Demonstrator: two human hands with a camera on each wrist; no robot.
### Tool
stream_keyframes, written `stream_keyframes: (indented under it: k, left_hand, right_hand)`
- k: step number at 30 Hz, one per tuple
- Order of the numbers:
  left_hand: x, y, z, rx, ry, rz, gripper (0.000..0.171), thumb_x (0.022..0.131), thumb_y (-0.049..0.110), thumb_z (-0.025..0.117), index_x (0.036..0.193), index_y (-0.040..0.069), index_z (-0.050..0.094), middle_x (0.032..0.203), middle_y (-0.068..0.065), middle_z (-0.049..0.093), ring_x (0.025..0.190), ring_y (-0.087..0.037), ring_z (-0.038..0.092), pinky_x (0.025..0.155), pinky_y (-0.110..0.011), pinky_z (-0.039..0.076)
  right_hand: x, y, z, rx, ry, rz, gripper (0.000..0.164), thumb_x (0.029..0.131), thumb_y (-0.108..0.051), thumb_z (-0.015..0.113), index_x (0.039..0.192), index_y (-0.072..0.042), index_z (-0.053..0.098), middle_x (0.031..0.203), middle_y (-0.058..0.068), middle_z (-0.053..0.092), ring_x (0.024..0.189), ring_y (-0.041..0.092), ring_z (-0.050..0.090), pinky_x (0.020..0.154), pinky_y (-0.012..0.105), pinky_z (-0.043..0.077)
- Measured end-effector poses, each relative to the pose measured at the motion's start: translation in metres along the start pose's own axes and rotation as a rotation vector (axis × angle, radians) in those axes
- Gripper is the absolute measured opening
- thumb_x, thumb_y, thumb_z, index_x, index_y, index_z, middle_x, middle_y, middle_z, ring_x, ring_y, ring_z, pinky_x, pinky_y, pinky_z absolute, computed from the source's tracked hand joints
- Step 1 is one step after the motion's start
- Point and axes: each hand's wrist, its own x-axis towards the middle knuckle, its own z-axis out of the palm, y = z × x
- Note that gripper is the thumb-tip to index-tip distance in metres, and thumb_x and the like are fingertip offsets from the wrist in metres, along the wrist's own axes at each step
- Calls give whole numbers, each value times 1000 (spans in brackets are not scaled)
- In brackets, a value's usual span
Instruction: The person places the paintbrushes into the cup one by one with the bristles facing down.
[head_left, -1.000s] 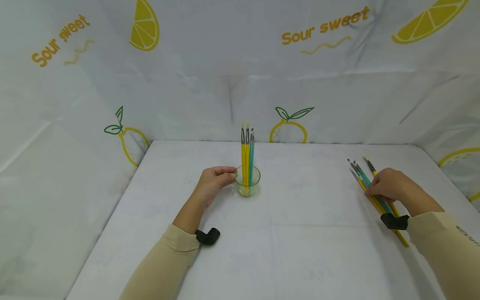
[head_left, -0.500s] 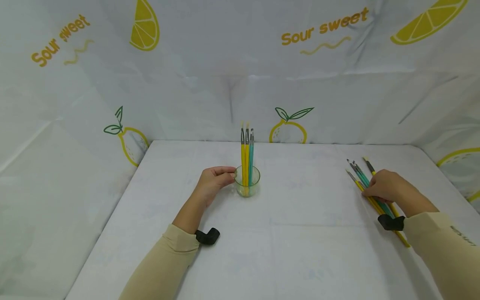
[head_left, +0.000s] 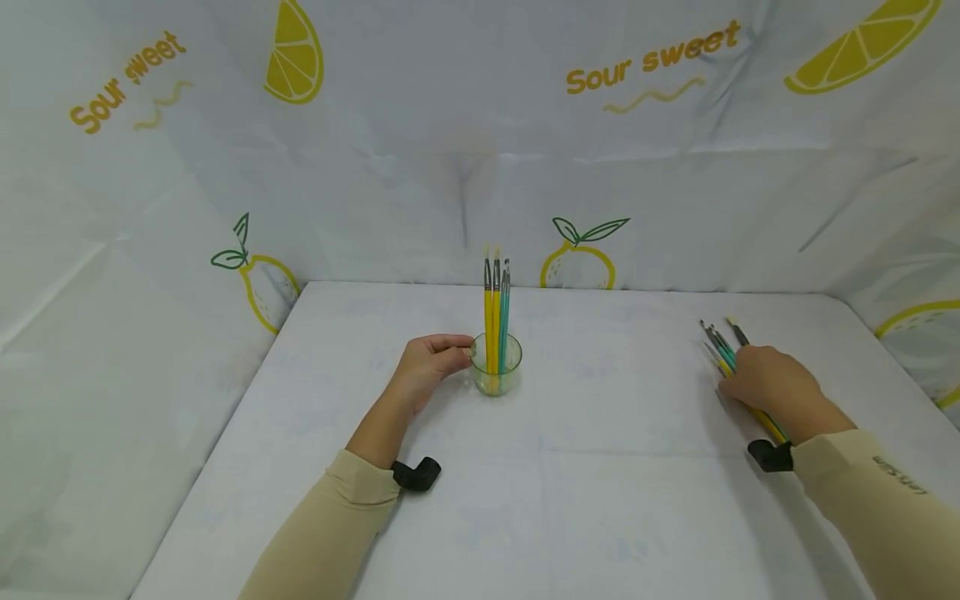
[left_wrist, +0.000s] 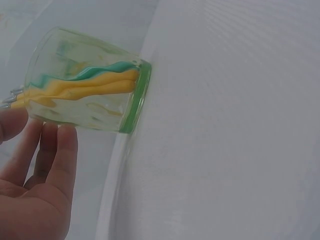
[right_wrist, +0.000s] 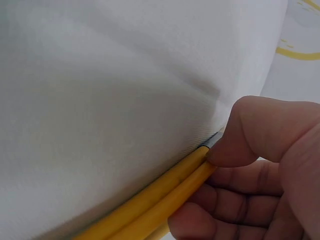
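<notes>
A clear glass (head_left: 513,368) with a greenish base stands upright on the table, holding yellow paintbrushes (head_left: 492,317) and teal paintbrushes (head_left: 505,315), bristles up. My left hand (head_left: 423,371) holds the glass near its rim from the left; in the left wrist view its fingers (left_wrist: 64,160) touch the glass wall. Over at the right, my right hand (head_left: 776,387) covers a loose bunch of paintbrushes (head_left: 722,353), yellow and teal. In the right wrist view, thumb and fingers pinch a yellow paintbrush (right_wrist: 165,202), with another yellow handle lying alongside. The palm hides part of the bunch.
White cloth covers the table (head_left: 600,517). Behind and at the sides hangs a white curtain (head_left: 405,192) with printed lemons. A black wrist band (head_left: 417,474) sits on each arm. The table's back edge runs just beyond the brushes.
My right hand has shifted slightly and turned over the brushes, and their lower handle ends no longer show beyond the wrist. The left hand and the glass stay in place.
</notes>
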Motion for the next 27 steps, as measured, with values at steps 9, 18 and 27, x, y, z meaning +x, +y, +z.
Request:
stream_keyframes:
  k: [9, 18, 27]
  left_hand:
    - [0, 1, 0, 5, -6, 1, 28, 84, 9, 66, 110, -1, 67, 114, -10, 64, 104, -26, 63, 91, -30, 52]
    - [0, 1, 0, -1, -6, -4, 27, 84, 10, 66, 109, 0, 67, 113, -10, 65, 106, -28, 62, 93, -29, 51]
    - [-1, 1, 0, 11, 1, -4, 25, 83, 10, 66, 107, 2, 69, 113, -8, 65, 105, -27, 62, 92, -29, 51]
  right_hand:
    - [1, 4, -2, 7, 6, -39, 33, 83, -27, 62, 84, 5, 56, 72, 14, 52, 63, 25, 50, 50, 31, 42]
    - [-2, -1, -13, 107, 87, -148, 34, 82, -32, 64, 89, 1, 65, 83, 14, 60, 68, 23, 51, 54, 30, 44]
    - [-14, -23, -22, 266, 101, -249, 43, 87, -32, 59, 112, 3, 61, 94, 12, 67, 77, 20, 59, 64, 33, 52]
